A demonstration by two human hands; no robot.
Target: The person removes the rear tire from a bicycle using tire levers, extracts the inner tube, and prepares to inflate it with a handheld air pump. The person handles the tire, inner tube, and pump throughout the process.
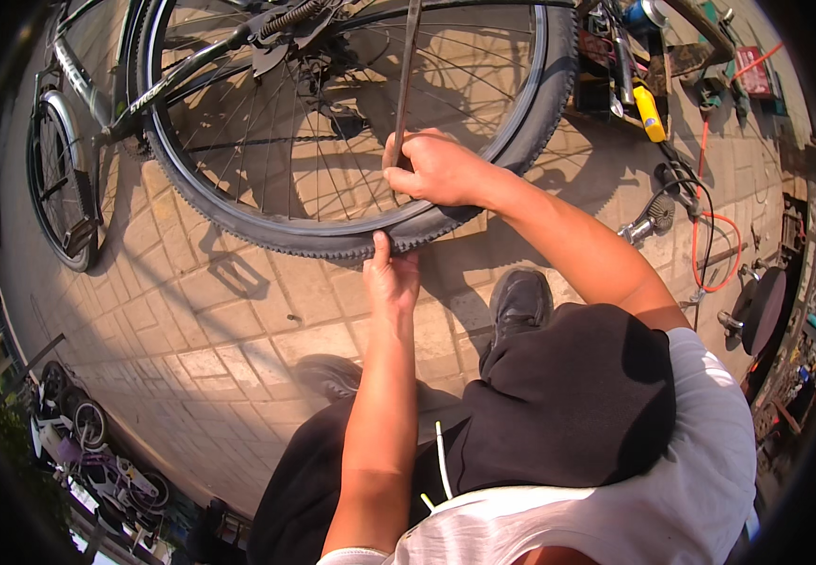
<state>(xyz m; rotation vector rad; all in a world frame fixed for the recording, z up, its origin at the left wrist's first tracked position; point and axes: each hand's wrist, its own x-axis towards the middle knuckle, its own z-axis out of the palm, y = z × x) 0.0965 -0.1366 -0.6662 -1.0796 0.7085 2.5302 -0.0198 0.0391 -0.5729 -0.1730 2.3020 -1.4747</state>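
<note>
A knobby bicycle tyre (pixel 238 233) sits around the metal rim (pixel 200 200) of a spoked wheel in front of me. My left hand (pixel 392 275) grips the lower part of this tyre from below, its thumb pressed against the sidewall near the rim. Just above, my right hand (pixel 436 166) is closed around the lower end of a long flat metal bar (pixel 408 78), which rises past the spokes to the top edge of the view. My fingers hide the bar's tip. The bicycle frame (pixel 182 74), bearing writing, extends to the upper left.
The bicycle's other wheel (pixel 62 176), with a pedal before it, is at left. A tool rack at upper right holds a yellow-handled tool (pixel 649 113). An orange hose (pixel 706 162) lies on the brick paving (pixel 224 367). Small bikes (pixel 97 459) stand lower left.
</note>
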